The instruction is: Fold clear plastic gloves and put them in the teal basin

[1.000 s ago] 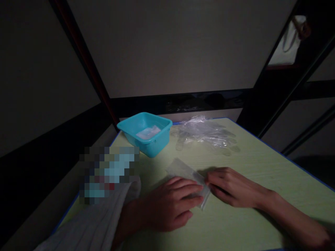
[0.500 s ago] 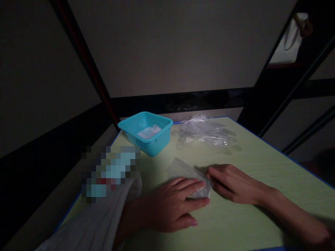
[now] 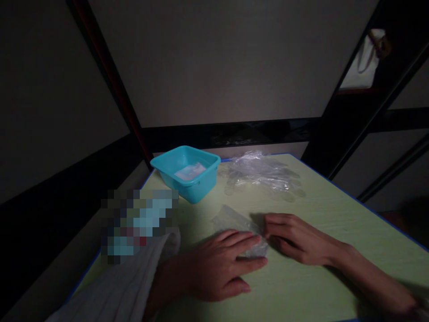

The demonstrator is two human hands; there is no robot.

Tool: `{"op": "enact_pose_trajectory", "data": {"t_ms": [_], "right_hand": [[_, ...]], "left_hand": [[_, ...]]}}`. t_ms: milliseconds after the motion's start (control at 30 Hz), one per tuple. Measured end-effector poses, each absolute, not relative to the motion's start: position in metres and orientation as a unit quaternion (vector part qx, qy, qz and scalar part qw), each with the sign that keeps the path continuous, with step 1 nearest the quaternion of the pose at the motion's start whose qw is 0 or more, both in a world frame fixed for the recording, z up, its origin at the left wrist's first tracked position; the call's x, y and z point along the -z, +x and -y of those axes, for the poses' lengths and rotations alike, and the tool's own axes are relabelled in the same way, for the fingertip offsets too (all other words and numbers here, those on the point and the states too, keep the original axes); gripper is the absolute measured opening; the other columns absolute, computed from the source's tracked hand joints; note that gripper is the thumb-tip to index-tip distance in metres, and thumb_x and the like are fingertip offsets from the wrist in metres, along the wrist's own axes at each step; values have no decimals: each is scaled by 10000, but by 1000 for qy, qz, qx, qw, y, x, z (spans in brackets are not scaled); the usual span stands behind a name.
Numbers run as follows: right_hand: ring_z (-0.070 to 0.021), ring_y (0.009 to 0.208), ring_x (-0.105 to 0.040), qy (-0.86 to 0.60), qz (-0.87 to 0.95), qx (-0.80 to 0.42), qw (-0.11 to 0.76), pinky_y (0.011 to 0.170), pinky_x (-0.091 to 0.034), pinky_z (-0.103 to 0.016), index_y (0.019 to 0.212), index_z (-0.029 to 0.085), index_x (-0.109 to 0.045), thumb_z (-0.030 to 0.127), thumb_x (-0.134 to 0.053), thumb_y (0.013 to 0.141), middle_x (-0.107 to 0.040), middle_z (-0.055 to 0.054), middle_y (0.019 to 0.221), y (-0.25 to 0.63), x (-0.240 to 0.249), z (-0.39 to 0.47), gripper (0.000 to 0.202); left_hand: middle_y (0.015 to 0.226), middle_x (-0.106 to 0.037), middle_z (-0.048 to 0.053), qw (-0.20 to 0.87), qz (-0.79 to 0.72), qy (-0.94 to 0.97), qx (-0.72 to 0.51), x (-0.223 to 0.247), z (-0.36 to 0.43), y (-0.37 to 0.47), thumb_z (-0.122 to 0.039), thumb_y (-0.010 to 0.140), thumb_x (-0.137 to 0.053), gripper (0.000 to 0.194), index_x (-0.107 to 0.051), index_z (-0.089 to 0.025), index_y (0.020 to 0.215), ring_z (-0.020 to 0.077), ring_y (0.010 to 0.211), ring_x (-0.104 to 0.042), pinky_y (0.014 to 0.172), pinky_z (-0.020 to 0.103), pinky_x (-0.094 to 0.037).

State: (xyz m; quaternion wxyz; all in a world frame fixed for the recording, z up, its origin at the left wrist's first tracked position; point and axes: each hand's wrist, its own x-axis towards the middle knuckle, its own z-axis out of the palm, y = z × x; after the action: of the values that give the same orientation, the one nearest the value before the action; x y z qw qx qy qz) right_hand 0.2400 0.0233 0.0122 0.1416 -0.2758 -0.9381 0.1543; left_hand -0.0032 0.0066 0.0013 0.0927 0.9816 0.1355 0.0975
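Note:
A folded piece of clear, thin plastic (image 3: 231, 218) lies on the table, partly covered by my left hand (image 3: 224, 264). That hand is open and flat, fingers spread, pressing the plastic down. My right hand (image 3: 295, 237) is closed at the right edge of the plastic. Its fingers are curled with the tips together; what is between them, if anything, is hidden. Beyond the hands lies a loose pile of clear disposable plastic gloves (image 3: 263, 174), with rounded finger ends showing.
A turquoise plastic basket (image 3: 201, 190) stands at the back left, holding a whitish folded item (image 3: 190, 171). A blurred-out object (image 3: 147, 223) lies by the left sleeve. The light table (image 3: 335, 223) has a blue edge and meets cabinet panels (image 3: 228, 67) behind.
The right edge of the plastic, raised beside my right fingers before, now lies lower and flatter. Both hands stay in nearly the same place. The view has shifted slightly.

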Motion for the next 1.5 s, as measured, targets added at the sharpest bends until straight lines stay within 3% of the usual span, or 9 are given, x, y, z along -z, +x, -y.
{"op": "enact_pose_trajectory", "data": {"t_ms": [200,333,467,600,700,833,967,1133,1500], "right_hand": [[-167,676,-482,-319,931,-138,114,603,-390,-288,670,183,-469,47,-379,759,-485,-32,721,242,-16,-26,185],[-171,680,-482,-323,923,-142,151,608,-397,-294,749,171,-502,55,-353,790,-500,-43,729,242,-16,-25,193],[-184,744,-500,-314,918,-161,179,644,-413,-308,817,154,-538,30,-341,779,-521,-70,807,243,-15,-25,236],[-183,773,-502,-321,916,-179,160,667,-413,-312,759,159,-549,4,-354,755,-518,-66,828,243,-16,-25,249],[-173,772,-502,-315,911,-209,165,676,-414,-304,736,166,-550,0,-365,753,-514,-53,814,241,-16,-23,249],[-151,756,-510,-266,904,-274,190,668,-420,-270,721,163,-560,-8,-384,741,-525,-41,794,233,-14,-19,246],[-146,729,-513,-232,908,-282,204,625,-426,-256,716,148,-591,15,-439,718,-534,-48,786,230,-15,-15,202],[-156,761,-523,-268,921,-221,178,652,-442,-280,805,142,-638,74,-472,801,-556,-65,819,241,-21,-16,179],[-174,777,-505,-211,966,-99,109,713,-405,-330,849,150,-646,162,-393,908,-597,-63,832,241,-22,-10,261]], "left_hand": [[1441,-327,142,84,-136,983,-92,-2,-6,-3,-378,891,-450,472,-412,-177,1317,260,1325,-294,1072,415,-271],[1395,-402,130,63,-170,974,-135,0,-5,-3,-295,882,-453,459,-395,-156,1315,244,1300,-331,1072,406,-278],[1177,-585,128,16,-249,943,-221,3,-8,-1,-127,847,-385,393,-441,-121,1236,226,1118,-510,1003,414,-371],[994,-651,107,-8,-333,901,-277,7,-14,-1,-71,803,-377,374,-481,-139,1156,217,938,-594,946,435,-425],[1021,-648,113,16,-362,897,-251,9,-17,-2,-58,784,-393,410,-457,-134,1183,226,991,-588,988,489,-379],[1247,-544,157,50,-391,894,-213,11,-20,-2,-102,807,-408,458,-385,-123,1264,261,1206,-458,1045,542,-287],[1256,-530,160,41,-373,883,-282,11,-19,-3,-85,808,-401,431,-408,-103,1239,239,1215,-444,1037,456,-340],[981,-636,109,19,-282,899,-336,5,-10,-2,-71,814,-399,245,-556,-121,995,193,931,-573,835,325,-480],[806,-622,51,23,-245,941,-232,6,-7,0,-91,814,-428,161,-573,-151,776,162,748,-532,713,291,-427]]}}
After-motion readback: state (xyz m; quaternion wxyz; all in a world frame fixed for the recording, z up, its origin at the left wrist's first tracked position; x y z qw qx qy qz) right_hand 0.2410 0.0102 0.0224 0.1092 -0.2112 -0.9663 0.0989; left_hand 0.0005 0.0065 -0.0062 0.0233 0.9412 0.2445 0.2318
